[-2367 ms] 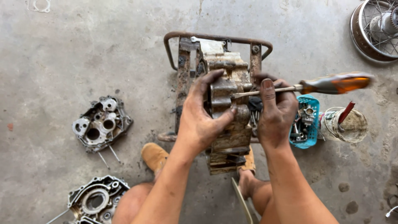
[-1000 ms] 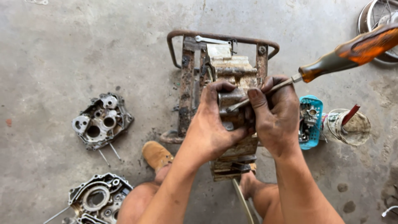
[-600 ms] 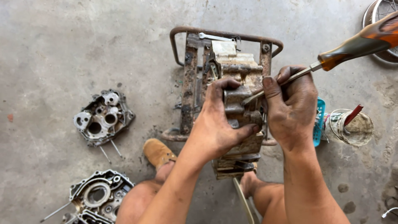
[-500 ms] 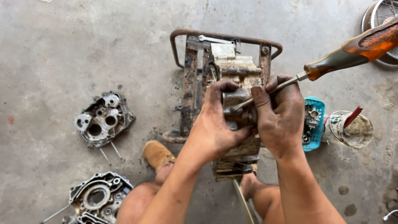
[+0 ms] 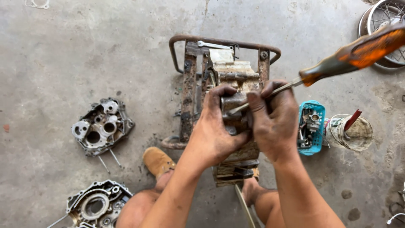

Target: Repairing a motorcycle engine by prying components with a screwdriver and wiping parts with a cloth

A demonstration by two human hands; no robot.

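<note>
grime covers both hands at the middle of the head view, where they close on a small dull metal part [image 5: 234, 110] held over a rusty metal stand [image 5: 188, 90]. the left hand [image 5: 217, 128] wraps the part from the left and below, fingers curled over its top edge and thumb underneath, clenched firmly on it. the right hand [image 5: 274, 120] is bunched around the bare steel shaft of a screwdriver [image 5: 320, 71], pinching it close to the tip, with the fingertips pressed beside the part. the tip meets the part's upper face, though the exact contact spot is hidden by the fingers.

the screwdriver's long axis runs diagonally, tip low and to the left at the part, handle rising to the upper right. the handle is glossy orange and dark, smooth and rounded, and it reaches the frame edge near a spoked wheel [image 5: 386, 21].

under the hands sits a blocky, oil-stained engine casing [image 5: 234, 71] resting in the stand, whose bent tube frame is brown with rust. a thin wrench [image 5: 215, 44] lies across the stand's top bar.

just right of the right hand stands a turquoise plastic basket [image 5: 313, 145] full of small metal parts, and beside it a dirty round tub [image 5: 353, 133] with a red-handled tool in it. well apart on the rough grey concrete floor [image 5: 84, 50] lie two cast aluminium engine covers [image 5: 101, 126], the second [image 5: 97, 204] near the lower edge.
</note>
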